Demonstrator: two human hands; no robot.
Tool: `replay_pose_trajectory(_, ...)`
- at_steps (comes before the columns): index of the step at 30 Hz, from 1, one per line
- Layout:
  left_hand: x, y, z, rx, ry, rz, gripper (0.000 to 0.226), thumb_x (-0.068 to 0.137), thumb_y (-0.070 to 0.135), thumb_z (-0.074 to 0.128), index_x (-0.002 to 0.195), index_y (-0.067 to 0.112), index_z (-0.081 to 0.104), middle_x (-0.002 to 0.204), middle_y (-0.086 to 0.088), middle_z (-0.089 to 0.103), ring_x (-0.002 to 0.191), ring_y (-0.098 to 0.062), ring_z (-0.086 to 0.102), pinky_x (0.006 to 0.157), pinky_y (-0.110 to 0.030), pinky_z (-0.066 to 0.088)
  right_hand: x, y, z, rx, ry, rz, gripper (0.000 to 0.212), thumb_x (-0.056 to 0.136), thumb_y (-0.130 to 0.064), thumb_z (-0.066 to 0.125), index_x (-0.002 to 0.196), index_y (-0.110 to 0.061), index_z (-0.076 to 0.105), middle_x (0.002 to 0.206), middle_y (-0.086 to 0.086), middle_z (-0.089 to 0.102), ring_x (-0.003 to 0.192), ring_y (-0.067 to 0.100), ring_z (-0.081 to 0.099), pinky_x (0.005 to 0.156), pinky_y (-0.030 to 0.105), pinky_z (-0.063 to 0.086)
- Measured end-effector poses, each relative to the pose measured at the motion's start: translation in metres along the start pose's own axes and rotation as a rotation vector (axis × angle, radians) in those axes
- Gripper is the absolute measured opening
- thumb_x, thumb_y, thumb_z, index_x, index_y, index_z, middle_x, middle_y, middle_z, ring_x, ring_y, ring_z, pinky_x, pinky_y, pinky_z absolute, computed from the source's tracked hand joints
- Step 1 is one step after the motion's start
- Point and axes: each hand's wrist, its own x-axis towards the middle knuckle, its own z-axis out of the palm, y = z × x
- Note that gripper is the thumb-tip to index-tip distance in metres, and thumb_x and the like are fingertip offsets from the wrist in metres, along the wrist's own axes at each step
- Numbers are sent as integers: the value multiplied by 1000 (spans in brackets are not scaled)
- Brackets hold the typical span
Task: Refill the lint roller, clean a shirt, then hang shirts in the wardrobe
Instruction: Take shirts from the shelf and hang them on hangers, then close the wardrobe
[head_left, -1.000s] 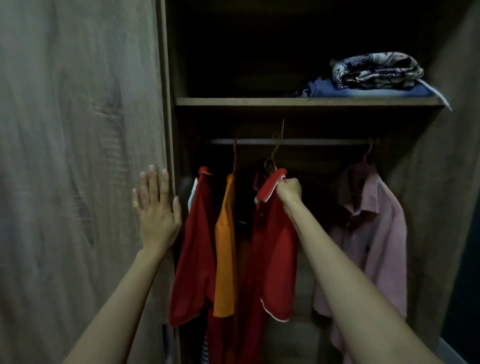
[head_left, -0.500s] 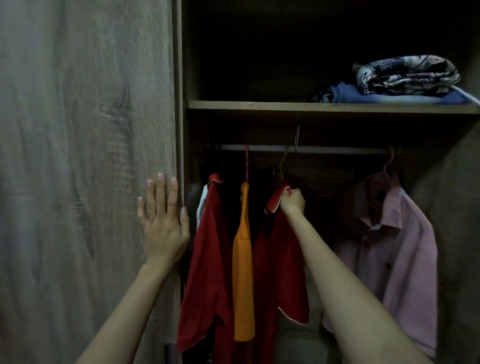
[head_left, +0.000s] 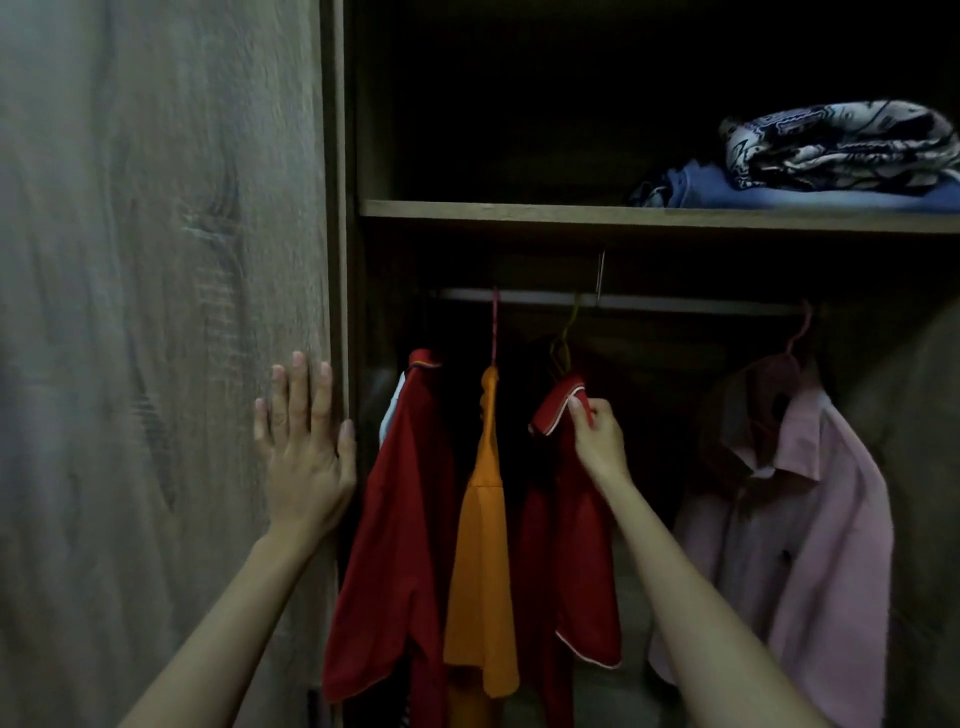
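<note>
The left hand (head_left: 304, 452) lies flat, fingers spread, on the grey wood-grain wardrobe door (head_left: 156, 364), likely bracing it open; the right hand (head_left: 597, 436) pinches the collar of the red white-trimmed shirt (head_left: 566, 519), apparently straightening it on the silver rail (head_left: 675, 304)

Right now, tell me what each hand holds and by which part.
The right hand pinches the white-trimmed red shirt by its collar. The left hand holds nothing; it lies flat against the wardrobe door.

White-trimmed red shirt (head_left: 563, 545) hangs from a hanger (head_left: 562, 347), seemingly hooked over the rail (head_left: 675, 303).
</note>
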Motion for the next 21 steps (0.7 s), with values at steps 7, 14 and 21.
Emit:
replay_pose_trajectory(7, -34, -7, -20, -23, -174, -33, 68, 94, 37, 39, 154, 16, 14, 163, -12, 6, 151, -21, -4, 119, -47, 5, -147, 18, 12, -101, 527, -352, 41, 96, -31, 43, 133, -14, 46, 140, 5, 45, 131, 14, 39, 107, 33, 24)
replay_pose_trajectory(14, -78, -58, -43, 60, -392, 122, 70, 96, 54, 37, 154, 24, 13, 163, -10, 6, 151, -24, -1, 119, -51, 11, -338, 64, 107, -159, 32, -240, 40, 92, -29, 45, 130, -18, 51, 137, -2, 50, 127, 14, 46, 98, 40, 39)
replay_pose_trajectory(21, -104, -110, -42, 58, -457, 239, 76, 93, 59, 43, 154, 27, 12, 161, -17, 11, 149, -35, 5, 117, -59, 8, -358, 86, 209, -428, -229, 120, 78, 92, -54, 47, 151, -13, 17, 158, 4, 22, 142, 20, 28, 115, 37, 19)
